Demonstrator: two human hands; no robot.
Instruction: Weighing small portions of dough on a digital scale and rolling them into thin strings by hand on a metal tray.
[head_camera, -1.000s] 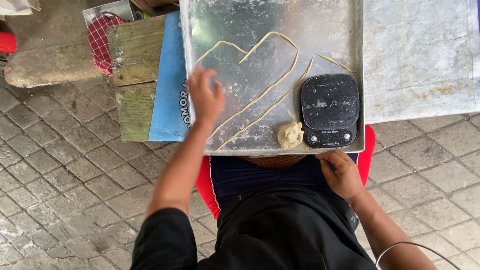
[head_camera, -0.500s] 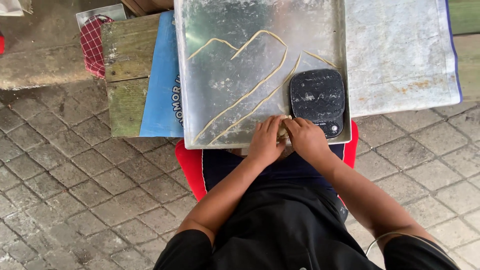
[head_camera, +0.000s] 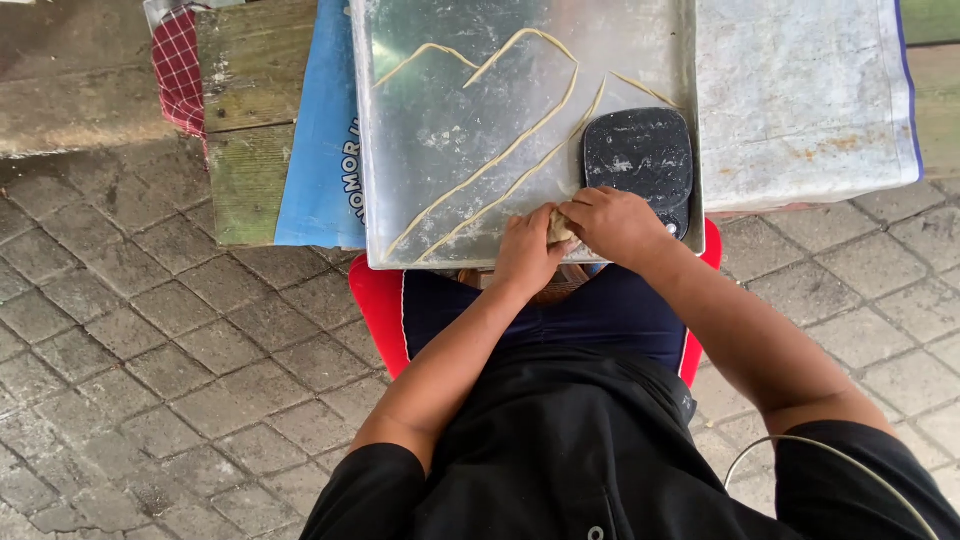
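Pale dough is the thing in hand: a small lump of dough (head_camera: 559, 228) sits at the near edge of a metal tray (head_camera: 420, 130), pinched between the person's left hand (head_camera: 527, 250) and right hand (head_camera: 612, 224). Both hands have their fingers curled together around the lump, so that only a sliver of it shows between them; how tightly they press cannot be told.

Judging by its look, the dough is soft, light and pliable. It would likely stretch or tear if pulled hard, and may be a little tacky, so it is best taken by its thick middle with gentle, even pressure.

On the tray, several long thin dough strands (head_camera: 505, 160) lie in bent lines from the far left down toward the near edge. They look fragile and would probably break if lifted from one end. A black kitchen scale (head_camera: 637, 155), dusted with flour, rests at the tray's right side, just beyond the right hand.

To the right lies a floured white sheet (head_camera: 800, 100), and to the left a blue bag (head_camera: 320, 160) on a weathered wooden counter (head_camera: 240, 150), with a red checked cloth (head_camera: 180, 70) at the far left. Below, a red stool (head_camera: 375, 300) shows at the person's lap.
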